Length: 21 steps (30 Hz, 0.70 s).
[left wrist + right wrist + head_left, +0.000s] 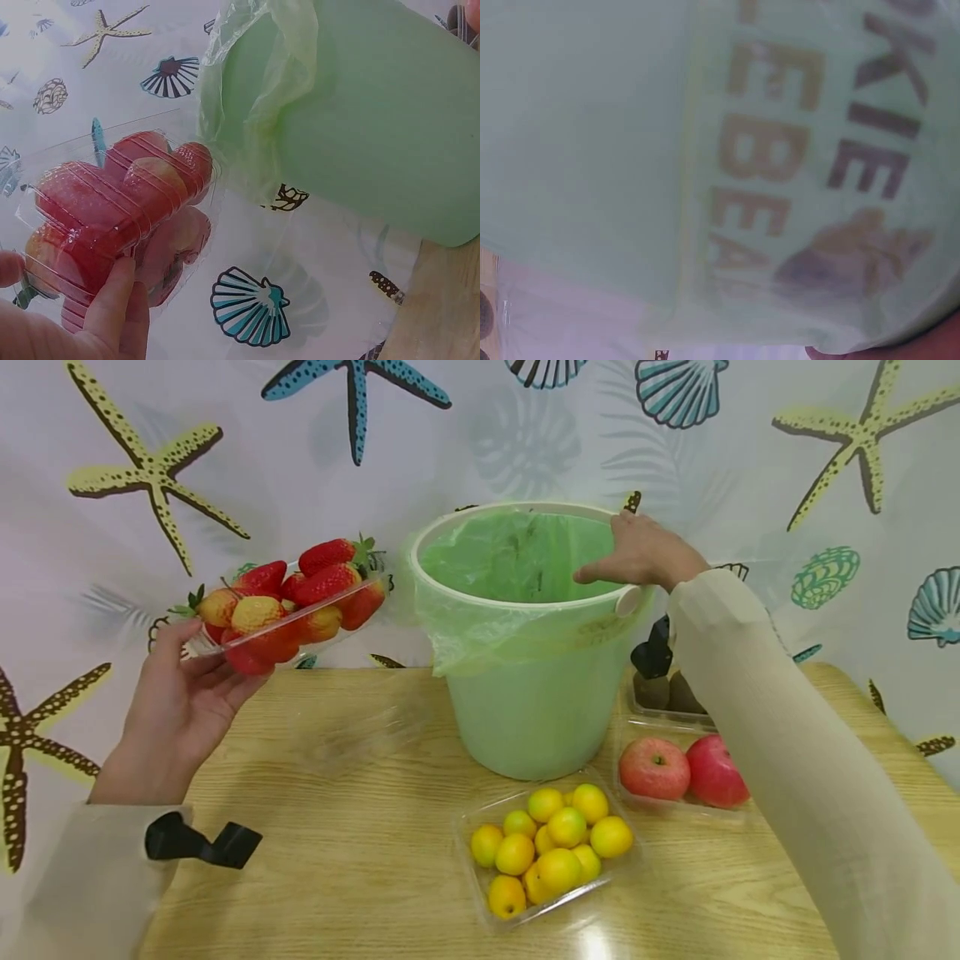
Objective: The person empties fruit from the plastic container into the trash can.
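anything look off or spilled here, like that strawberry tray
Nothing has spilled. The strawberry tray is tilted in the left hand, raised off the table beside the green bucket, fruit still inside. The bin liner hangs bunched and uneven over the rim. The right hand rests on that rim.

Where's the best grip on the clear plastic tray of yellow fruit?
Probably the short near-left edge of the clear plastic tray of yellow fruit, from the left: bare wooden table lies there, while the green bucket and apple tray crowd its far and right sides.
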Available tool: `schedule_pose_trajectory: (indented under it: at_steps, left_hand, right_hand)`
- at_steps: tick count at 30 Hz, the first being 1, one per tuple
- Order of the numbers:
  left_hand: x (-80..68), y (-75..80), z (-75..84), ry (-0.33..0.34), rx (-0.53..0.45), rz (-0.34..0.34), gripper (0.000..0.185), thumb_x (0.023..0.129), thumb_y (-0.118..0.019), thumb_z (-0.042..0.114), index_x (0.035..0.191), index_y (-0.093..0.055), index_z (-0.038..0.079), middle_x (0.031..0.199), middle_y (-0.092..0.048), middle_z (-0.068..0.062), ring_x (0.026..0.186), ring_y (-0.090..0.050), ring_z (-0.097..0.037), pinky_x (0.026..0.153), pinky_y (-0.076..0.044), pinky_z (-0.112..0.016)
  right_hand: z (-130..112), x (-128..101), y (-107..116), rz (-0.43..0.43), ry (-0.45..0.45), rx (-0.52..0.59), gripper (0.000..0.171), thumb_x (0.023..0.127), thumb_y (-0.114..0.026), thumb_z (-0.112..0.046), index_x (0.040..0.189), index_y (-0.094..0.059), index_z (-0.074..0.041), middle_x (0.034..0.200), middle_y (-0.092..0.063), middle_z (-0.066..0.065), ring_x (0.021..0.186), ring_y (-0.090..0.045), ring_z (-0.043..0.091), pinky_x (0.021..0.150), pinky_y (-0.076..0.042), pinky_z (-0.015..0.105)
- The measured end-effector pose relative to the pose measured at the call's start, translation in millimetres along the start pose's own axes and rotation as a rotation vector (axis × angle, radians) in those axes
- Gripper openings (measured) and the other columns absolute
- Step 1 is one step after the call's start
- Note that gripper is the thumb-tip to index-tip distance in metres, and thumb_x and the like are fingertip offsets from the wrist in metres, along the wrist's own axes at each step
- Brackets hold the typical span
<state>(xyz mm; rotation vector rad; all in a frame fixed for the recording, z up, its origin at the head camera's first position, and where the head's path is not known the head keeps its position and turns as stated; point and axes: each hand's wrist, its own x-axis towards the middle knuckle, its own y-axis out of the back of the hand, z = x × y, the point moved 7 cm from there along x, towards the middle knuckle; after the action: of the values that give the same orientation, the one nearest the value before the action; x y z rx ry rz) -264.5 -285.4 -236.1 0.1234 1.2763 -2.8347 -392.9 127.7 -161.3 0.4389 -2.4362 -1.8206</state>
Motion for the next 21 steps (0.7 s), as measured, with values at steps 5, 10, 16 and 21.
schedule_pose_trajectory:
  at_steps: [5, 10, 16, 21]
  left_hand:
    - [1.4, -9.8, 2.5, -0.014, 0.042, 0.008, 0.053, 0.096, -0.053, 0.029, 0.138, -0.022, 0.022, 0.129, -0.041, 0.0, 0.124, -0.046, -0.018, 0.094, -0.051, -0.035]
    - [4.2, -22.7, 4.7, -0.019, 0.086, 0.004, 0.052, 0.096, -0.054, 0.031, 0.137, -0.024, 0.021, 0.13, -0.039, 0.0, 0.127, -0.041, -0.017, 0.094, -0.051, -0.034]
    - [8.0, -39.2, 7.1, -0.032, 0.115, 0.003, 0.053, 0.095, -0.056, 0.031, 0.136, -0.025, 0.022, 0.131, -0.039, 0.001, 0.133, -0.033, -0.015, 0.094, -0.051, -0.033]
    - [11.1, -46.7, 9.4, -0.021, 0.077, 0.02, 0.057, 0.093, -0.059, 0.031, 0.137, -0.025, 0.023, 0.131, -0.04, 0.001, 0.132, -0.035, -0.015, 0.094, -0.051, -0.034]
  right_hand:
    - [0, 0, 0, -0.011, 0.0, -0.007, 0.099, 0.09, -0.052, -0.051, 0.151, 0.007, -0.001, 0.158, 0.01, 0.02, 0.146, 0.003, 0.039, 0.117, -0.01, 0.056]
    - [1, 0, 1, -0.014, 0.005, -0.017, 0.099, 0.09, -0.051, -0.051, 0.151, 0.008, 0.0, 0.158, 0.011, 0.022, 0.146, 0.003, 0.04, 0.117, -0.01, 0.056]
    - [0, 0, 0, -0.013, 0.005, -0.011, 0.099, 0.09, -0.051, -0.052, 0.151, 0.008, 0.0, 0.158, 0.011, 0.021, 0.146, 0.004, 0.039, 0.117, -0.009, 0.055]
    - [-2, -1, 0, -0.015, 0.007, -0.008, 0.099, 0.09, -0.051, -0.052, 0.151, 0.008, -0.001, 0.158, 0.01, 0.02, 0.146, 0.004, 0.039, 0.117, -0.009, 0.055]
